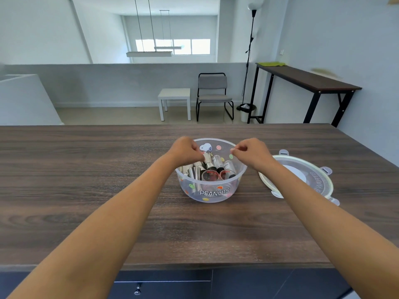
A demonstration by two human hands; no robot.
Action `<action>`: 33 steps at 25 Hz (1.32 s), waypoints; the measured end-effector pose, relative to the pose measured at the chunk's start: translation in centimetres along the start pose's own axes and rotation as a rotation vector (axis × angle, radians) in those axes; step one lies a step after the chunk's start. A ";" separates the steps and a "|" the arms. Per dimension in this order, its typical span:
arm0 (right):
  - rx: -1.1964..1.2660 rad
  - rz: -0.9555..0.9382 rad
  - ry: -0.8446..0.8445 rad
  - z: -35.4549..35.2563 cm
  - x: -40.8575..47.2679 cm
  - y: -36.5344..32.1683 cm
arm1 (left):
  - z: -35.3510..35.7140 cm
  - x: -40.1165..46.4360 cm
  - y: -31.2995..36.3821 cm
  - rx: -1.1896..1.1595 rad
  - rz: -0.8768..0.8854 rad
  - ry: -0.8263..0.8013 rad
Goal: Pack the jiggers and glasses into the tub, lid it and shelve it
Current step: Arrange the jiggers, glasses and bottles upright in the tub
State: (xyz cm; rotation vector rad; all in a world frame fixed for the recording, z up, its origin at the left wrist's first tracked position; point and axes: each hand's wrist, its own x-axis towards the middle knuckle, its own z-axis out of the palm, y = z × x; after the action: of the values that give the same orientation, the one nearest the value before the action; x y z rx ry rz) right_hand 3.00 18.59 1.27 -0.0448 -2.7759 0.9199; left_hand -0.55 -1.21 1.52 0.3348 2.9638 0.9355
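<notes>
A clear round tub [212,194] printed "PEANUTS" stands on the wooden counter [86,169]. Inside it lie several steel jiggers [194,169] and small glasses [228,167] with red markings. My left hand [185,151] hovers over the tub's left rim, its fingertips pinched on the top of an upright steel jigger [209,162]. My right hand [251,154] hangs over the right rim with its fingers curled together and nothing visible in them. The tub's round lid [302,175], with clip tabs around its edge, lies flat on the counter to the right, partly under my right forearm.
Dark cabinet drawers with a knob [138,290] sit below the counter's near edge. Beyond the counter are a white side table [174,96], a grey chair [212,93], a floor lamp [250,50] and a tall dark table [306,78] along the right wall.
</notes>
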 end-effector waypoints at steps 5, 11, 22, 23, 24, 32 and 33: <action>0.268 0.381 -0.098 1.1 0.3 2.1 | 0.0 -0.6 -2.5 -0.030 -0.170 0.270; 0.663 0.508 -0.148 0.9 -0.7 1.1 | 0.3 -1.5 -3.3 -0.178 -0.293 0.241; 0.690 0.409 -0.120 -0.8 -7.7 1.7 | 0.7 -4.9 -4.2 -0.179 -0.191 0.175; 0.694 0.398 -0.121 -1.0 -8.4 1.7 | 0.7 -5.5 -4.2 -0.166 -0.181 0.174; 0.694 0.385 -0.121 -1.1 -9.1 1.7 | 0.8 -6.1 -4.3 -0.153 -0.174 0.172; 0.705 0.345 -0.120 -1.5 -12.4 1.9 | 0.3 -9.4 -4.2 -0.140 -0.157 0.109; 0.717 0.351 -0.144 -1.4 -12.6 1.8 | 0.1 -9.7 -4.2 -0.100 -0.154 0.091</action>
State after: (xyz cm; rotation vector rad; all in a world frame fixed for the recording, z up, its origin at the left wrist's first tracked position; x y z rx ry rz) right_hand 15.54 19.69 -1.14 -0.3666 -2.4198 2.0166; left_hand 8.06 -6.53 -1.46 0.0626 2.9564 1.1022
